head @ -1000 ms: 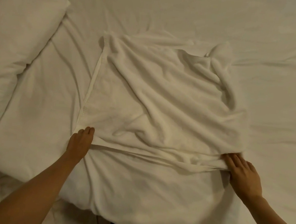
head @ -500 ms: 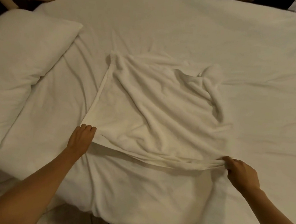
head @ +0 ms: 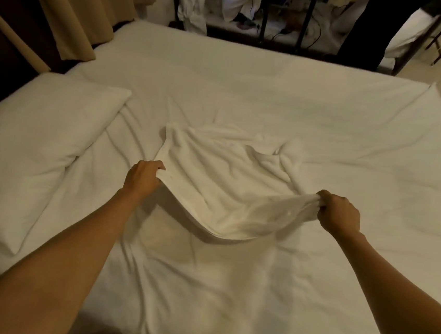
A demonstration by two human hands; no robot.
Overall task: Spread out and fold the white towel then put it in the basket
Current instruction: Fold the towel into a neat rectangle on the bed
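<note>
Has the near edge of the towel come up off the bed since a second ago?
Yes. The towel had its near edge flat on the bed sheet; now the left hand and right hand grip its corners and hold that edge above the sheet.

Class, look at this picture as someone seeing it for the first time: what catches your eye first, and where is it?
At the centre, a rumpled white towel lies on the bed, its near edge lifted clear of the sheet. The left hand grips its near left corner, the right hand its bunched right corner. A white pillow lies at the left.
</note>
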